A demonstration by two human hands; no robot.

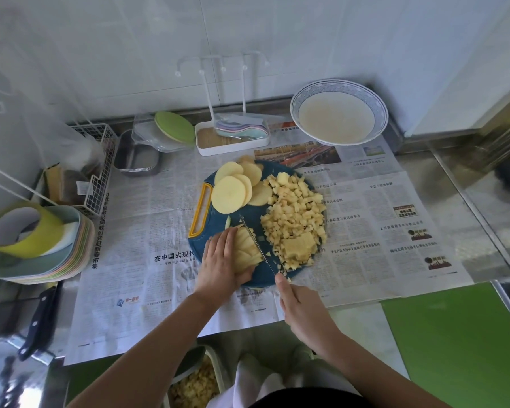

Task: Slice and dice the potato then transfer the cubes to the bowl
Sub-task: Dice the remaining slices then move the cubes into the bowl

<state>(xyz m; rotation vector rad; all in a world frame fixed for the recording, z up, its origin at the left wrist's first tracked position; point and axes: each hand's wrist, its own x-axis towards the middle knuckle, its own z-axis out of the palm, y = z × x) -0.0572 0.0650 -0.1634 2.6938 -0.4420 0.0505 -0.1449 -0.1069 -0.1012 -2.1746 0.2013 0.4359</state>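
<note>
The right grip (302, 309) is closed round the handle of a slim steel knife (258, 249), index finger laid along the spine. The blade runs away from the person and its edge meets the right side of a stack of pale yellow potato strips (246, 251). The left grip (223, 260) curls over that stack from the left, fingers bent down on top and thumb at the near end.

Right of the blade lies a broad heap of small potato cubes (295, 214), pale yellow with a few larger uncut pieces at its near side. Beyond the left grip, round potato slices (233, 193) overlap in a fan. All of it sits on a round dark blue cutting board (249, 214) with a yellow handle loop on its left. The cubes reach the board's right rim, and the stack lies near its front rim.

The board rests on spread newspaper (371, 219) covering a steel worktop (471, 201). A wide white bowl with a blue patterned rim (306, 94) stands at the back right, well apart from the board, with bare newspaper between them. A flat green mat (454, 337) lies at the near right, and a stack of pastel plates (71, 260) at the far left.
</note>
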